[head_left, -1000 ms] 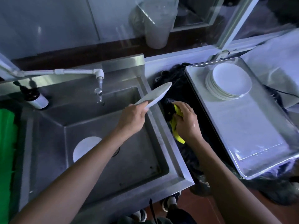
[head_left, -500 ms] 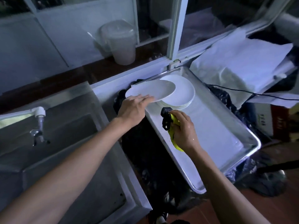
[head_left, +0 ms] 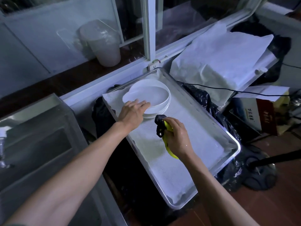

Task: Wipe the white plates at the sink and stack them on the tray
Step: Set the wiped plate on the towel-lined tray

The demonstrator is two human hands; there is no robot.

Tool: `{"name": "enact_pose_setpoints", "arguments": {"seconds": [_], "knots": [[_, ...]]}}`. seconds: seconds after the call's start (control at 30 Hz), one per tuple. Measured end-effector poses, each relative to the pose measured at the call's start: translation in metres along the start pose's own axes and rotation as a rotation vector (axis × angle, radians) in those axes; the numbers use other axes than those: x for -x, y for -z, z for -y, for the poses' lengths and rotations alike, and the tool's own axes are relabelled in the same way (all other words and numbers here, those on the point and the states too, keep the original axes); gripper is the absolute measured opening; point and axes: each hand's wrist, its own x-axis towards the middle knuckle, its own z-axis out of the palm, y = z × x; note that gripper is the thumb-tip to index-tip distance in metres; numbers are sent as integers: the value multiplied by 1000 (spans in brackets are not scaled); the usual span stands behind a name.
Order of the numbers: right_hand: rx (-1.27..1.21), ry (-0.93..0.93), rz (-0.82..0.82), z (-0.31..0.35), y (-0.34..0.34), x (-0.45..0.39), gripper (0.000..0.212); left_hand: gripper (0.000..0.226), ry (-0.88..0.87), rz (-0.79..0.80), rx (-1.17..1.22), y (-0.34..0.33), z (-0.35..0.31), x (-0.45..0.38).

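A stack of white plates (head_left: pixel 156 98) sits at the far end of the metal tray (head_left: pixel 224 132), which is lined with a white sheet. My left hand (head_left: pixel 132 112) grips the near edge of the top white plate (head_left: pixel 143 93), which rests tilted on the stack. My right hand (head_left: pixel 176 137) hovers over the middle of the tray, closed around a yellow and black cloth (head_left: pixel 162 128). The steel sink (head_left: pixel 32 137) is at the left; its basin is mostly out of view.
A frosted plastic container (head_left: pixel 104 46) stands on the window ledge. White sheeting (head_left: pixel 219 59) covers something right of the tray, with a black cable (head_left: pixel 228 90) across it. Black plastic bags (head_left: pixel 210 101) lie under the tray. A cardboard box (head_left: pixel 260 115) sits at far right.
My left hand carried the plate from above the sink rightward and lowered it onto the stack. My right hand moved with the cloth from the sink edge to over the tray.
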Motion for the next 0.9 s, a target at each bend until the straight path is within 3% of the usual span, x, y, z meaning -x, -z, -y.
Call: {"name": "enact_pose_setpoints", "arguments": {"seconds": [0.17, 0.23, 0.37, 0.5, 0.9], "knots": [[7, 17, -14, -15, 1, -8, 47, 55, -52, -1, -99, -22, -1, -9], [1, 19, -6, -19, 1, -11, 47, 50, -33, 76, -129, -29, 2, -15], [-9, 28, -1, -25, 0, -16, 45, 69, 30, 313, -185, -42, 7, -23], [-5, 0, 37, -33, -3, -19, 46, 75, 44, 410, -219, -51, 5, -28], [11, -60, 79, -40, -13, -17, 49, 58, 85, 454, -151, -59, 9, -24]]}}
